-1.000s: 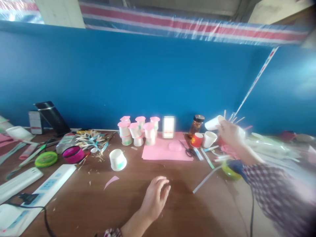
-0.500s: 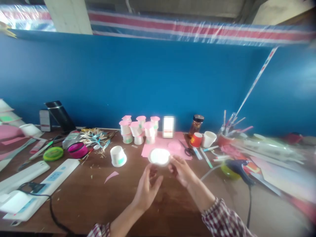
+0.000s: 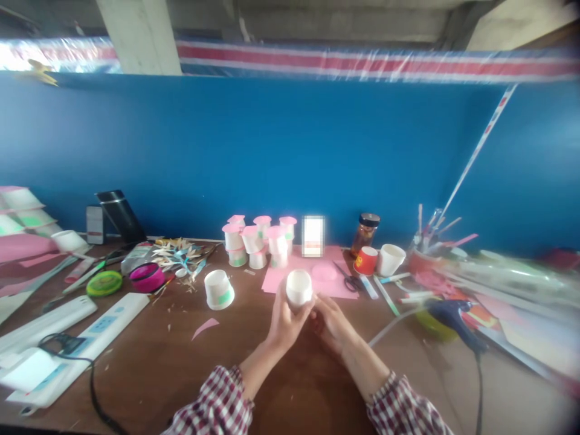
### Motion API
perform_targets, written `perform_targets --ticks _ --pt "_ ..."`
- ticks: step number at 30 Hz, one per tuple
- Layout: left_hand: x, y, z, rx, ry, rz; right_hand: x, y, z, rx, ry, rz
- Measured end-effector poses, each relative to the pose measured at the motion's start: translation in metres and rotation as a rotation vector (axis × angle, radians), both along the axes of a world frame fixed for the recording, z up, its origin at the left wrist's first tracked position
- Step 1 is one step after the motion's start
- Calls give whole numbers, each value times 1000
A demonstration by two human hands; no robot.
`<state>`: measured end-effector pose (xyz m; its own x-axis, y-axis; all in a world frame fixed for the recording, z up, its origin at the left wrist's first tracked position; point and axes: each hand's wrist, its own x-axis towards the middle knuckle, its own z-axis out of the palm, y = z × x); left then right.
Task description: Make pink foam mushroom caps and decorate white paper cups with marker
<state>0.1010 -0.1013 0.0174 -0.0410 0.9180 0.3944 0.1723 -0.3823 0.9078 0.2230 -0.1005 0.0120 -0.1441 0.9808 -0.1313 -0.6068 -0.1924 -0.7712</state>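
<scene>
white cup (image 3: pixel 299 286) held in left hand (image 3: pixel 286 322); right hand (image 3: pixel 331 323) just beside, grip unclear

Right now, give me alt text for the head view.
Left hand grips a white paper cup over a brown table, right hand at its side. Behind it are stacked pink-topped paper cups, pink paper and scissors, before a blue partition.

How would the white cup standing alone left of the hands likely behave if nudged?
The cup looks like paper, so it is probably light and easily slid. It seems unlikely to tip, standing wide end down on the table. Knocked over, its round, tapered sides might let it roll.
</scene>
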Motion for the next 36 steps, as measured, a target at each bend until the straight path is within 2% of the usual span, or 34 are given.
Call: perform_targets --ticks 5,10,13,15,20,24,27,32,36 --pt "-10 4 -13 -60 6 29 -5 1 -12 57 -264 -22" --pt "-12 8 -19 -103 8 83 -4 -1 -12 200 -598 -196" --pt "-10 8 -19 -101 23 80 -1 -2 -7 309 -700 -294" --pt "-9 8 -19 -110 49 60 1 -4 -4 348 -723 -302" --pt "-9 6 -21 -69 103 -73 -1 -7 -3 474 -711 -214" --pt "-9 6 -24 -8 157 -123 -2 -7 -7 467 -766 -241" --pt "-9 7 -27 -11 177 -87 0 -7 -5 439 -775 -276" --pt "-10 8 -31 -150 98 -45 1 -9 3 369 -750 -368" --pt "-10 8 -29 -288 -117 -135 0 -10 8 305 -720 -442"
